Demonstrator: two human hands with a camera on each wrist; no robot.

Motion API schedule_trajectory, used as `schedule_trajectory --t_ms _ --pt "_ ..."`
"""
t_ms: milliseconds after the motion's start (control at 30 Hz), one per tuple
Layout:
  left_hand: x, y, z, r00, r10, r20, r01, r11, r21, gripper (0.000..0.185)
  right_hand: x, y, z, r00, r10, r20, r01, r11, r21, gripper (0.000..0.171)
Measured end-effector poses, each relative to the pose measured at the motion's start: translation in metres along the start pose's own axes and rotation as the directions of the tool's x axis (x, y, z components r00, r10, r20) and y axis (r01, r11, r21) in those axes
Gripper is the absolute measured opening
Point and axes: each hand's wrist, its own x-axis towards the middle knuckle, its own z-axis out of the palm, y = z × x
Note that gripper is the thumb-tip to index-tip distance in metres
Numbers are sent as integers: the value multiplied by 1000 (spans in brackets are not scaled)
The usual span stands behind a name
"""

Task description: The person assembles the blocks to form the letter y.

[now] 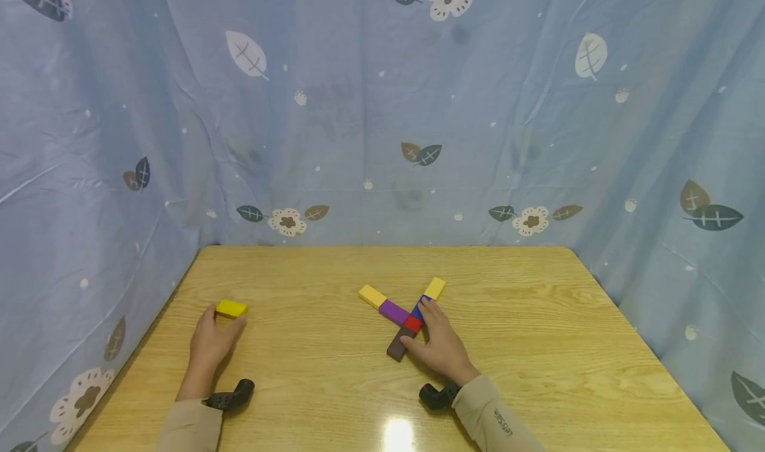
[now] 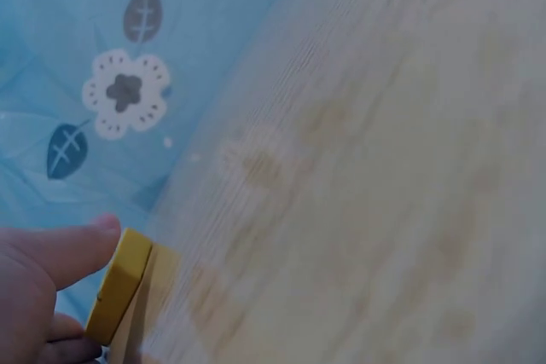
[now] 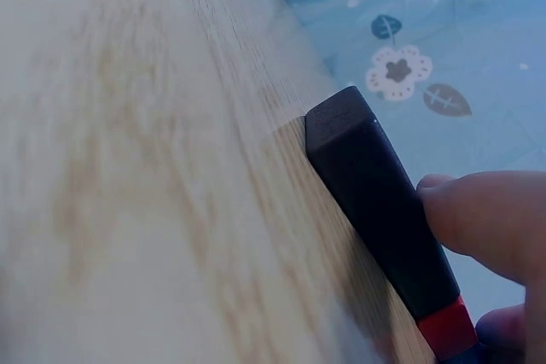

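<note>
My left hand is at the left of the table, gripping a bright yellow block between thumb and fingers by its ends. In the left wrist view the thumb meets one end of that yellow block. Right of the middle, my right hand lies over a branching row of blocks. Its thumb touches the black block, while its fingers reach onto the blue block, partly covering it. A red block joins these two, and a purple block branches off to the upper left.
Pale yellow blocks end both branches, one at the upper left and one at the upper right. The wooden table is bordered by a blue patterned curtain at the back and sides. Black wrist devices sit on both wrists.
</note>
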Motion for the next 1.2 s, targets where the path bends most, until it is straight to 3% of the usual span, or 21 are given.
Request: schedule_trajectory --t_ms 233,400,833,1200 --pt "2 1 4 998 55 -43 -50 994 95 81 -1 1 1 1000 1 -6 -1 1000 7 81" --pt "2 3 5 994 77 -72 -69 991 111 73 -1 1 1 1000 -2 -9 2 1000 4 81" --pt "2 4 3 998 40 -58 -33 994 102 73 0 -1 -1 1000 17 17 -17 1000 -3 81" --pt "1 3 8 990 71 -121 -56 991 125 69 0 0 -1 1000 15 15 -15 1000 -6 81"
